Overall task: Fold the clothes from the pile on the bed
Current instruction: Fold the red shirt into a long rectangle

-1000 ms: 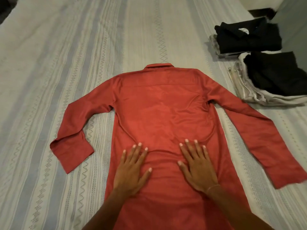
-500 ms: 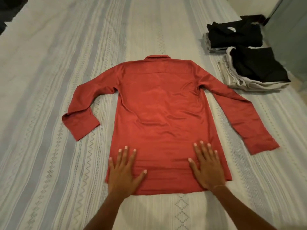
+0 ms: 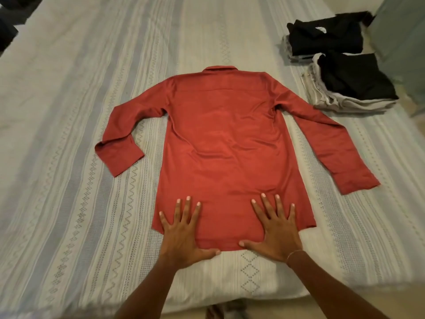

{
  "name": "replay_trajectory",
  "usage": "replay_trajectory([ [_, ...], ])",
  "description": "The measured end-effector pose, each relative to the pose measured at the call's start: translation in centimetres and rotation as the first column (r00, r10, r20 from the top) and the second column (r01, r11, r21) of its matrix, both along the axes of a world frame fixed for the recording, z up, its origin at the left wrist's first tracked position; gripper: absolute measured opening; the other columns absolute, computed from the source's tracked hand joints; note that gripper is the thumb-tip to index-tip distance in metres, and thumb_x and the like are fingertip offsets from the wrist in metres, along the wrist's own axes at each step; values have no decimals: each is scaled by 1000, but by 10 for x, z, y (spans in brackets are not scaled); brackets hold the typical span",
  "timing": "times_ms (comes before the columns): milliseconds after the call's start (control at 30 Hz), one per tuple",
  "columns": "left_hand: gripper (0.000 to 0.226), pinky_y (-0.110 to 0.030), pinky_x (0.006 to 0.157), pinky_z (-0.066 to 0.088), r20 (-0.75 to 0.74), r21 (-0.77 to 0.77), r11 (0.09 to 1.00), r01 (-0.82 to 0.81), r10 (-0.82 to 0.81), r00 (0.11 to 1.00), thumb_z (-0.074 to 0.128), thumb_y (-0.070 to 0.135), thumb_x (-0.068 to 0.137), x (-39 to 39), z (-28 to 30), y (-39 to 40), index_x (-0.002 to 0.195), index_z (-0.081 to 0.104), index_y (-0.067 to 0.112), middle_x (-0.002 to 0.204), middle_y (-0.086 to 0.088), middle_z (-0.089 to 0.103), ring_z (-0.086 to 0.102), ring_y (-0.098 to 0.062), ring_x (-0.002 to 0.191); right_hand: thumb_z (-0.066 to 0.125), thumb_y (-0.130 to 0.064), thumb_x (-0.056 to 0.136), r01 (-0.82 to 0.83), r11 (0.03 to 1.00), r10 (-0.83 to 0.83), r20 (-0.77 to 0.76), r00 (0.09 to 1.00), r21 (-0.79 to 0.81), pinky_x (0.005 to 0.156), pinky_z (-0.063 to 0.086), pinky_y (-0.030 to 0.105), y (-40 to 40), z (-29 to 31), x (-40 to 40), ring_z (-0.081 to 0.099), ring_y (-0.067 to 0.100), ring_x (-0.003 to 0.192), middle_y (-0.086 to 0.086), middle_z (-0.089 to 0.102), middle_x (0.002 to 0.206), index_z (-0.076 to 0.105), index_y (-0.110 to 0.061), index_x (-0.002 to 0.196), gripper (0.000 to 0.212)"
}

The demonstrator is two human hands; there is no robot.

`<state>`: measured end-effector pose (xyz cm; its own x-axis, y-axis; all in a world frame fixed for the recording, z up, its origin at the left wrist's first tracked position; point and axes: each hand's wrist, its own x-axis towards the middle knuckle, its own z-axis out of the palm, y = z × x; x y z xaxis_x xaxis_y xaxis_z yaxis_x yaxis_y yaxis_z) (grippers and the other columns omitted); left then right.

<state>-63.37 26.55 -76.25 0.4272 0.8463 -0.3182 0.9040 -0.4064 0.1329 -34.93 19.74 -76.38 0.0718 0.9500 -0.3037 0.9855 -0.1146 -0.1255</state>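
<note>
A red long-sleeved shirt [image 3: 225, 143] lies flat, back up, on the striped bed [image 3: 69, 157], collar away from me and both sleeves spread out to the sides. My left hand [image 3: 184, 236] presses flat on the hem at its left corner, fingers straight and spread. My right hand [image 3: 277, 229] presses flat on the hem to the right, fingers likewise spread, a thin bracelet on the wrist. Neither hand grips the cloth.
Two stacks of folded clothes sit at the far right: a black-topped one [image 3: 326, 38] and a black-on-grey one [image 3: 351, 86]. A grey-green surface [image 3: 404, 42] rises beyond them. Dark clothing [image 3: 9, 24] shows at the top left corner. The bed's near edge [image 3: 230, 302] is just below my forearms.
Both hands slid down the shirt's back from the middle to the hem, smoothing it flat. The view pulled back, so the bed's near edge now shows.
</note>
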Motion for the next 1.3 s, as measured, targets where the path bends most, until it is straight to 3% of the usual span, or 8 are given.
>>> replay_trajectory([
  [300,147,-79,109,-2,-50,-99,995,-14,9,999,31,111,46,6,12,3,161,1,23,168,-7,-14,-16,-34,153,25,-113,44,11,990,-15,-34,999,-138,112,-7,75,-4,9,8,-13,40,153,3,-11,168,-2,-35,160,142],
  [400,153,-80,109,5,-72,-94,995,24,-31,997,30,112,42,18,20,9,161,17,17,167,-18,0,-2,-41,153,22,-113,45,-17,989,15,-18,1000,-145,112,-11,74,0,21,8,-12,42,152,6,-12,168,-3,-35,160,142],
  [567,144,-70,117,-1,8,15,994,106,-107,994,26,110,50,73,50,53,159,24,15,167,-17,11,4,-36,154,28,-93,81,36,991,-28,-60,998,132,118,20,62,35,40,33,51,30,130,5,55,141,57,-26,137,91],
  [667,137,-65,119,0,43,61,987,146,-149,988,17,106,59,124,56,92,159,22,13,167,-14,13,5,-32,155,34,-69,95,143,952,-114,-122,986,272,100,45,47,76,38,73,59,29,109,6,61,124,59,-20,120,60],
  [833,112,-51,125,6,117,105,971,212,-224,968,22,89,80,219,52,159,159,18,10,167,-10,16,8,-25,155,48,-45,90,358,871,-311,-186,932,337,77,52,44,147,28,173,59,37,94,17,61,107,56,-6,114,46],
  [1033,83,-41,126,11,183,85,988,133,-146,972,7,51,90,318,25,254,159,14,5,166,-14,16,13,-26,154,71,-29,88,659,736,-637,-172,752,157,95,46,53,212,28,286,53,43,117,25,51,131,44,1,134,62],
  [1133,62,-39,126,11,231,64,996,57,-70,970,29,23,102,350,13,296,159,12,4,166,-13,14,11,-26,155,72,-41,87,639,760,-617,-180,766,115,91,48,51,233,15,315,55,42,113,22,56,125,48,-4,134,65],
  [1300,64,-41,126,10,288,16,999,36,-39,957,42,15,103,372,3,350,159,12,5,167,-13,13,10,-26,155,64,-18,86,499,849,-423,-345,838,171,67,52,39,263,24,313,67,31,83,4,71,88,68,-20,100,15],
])
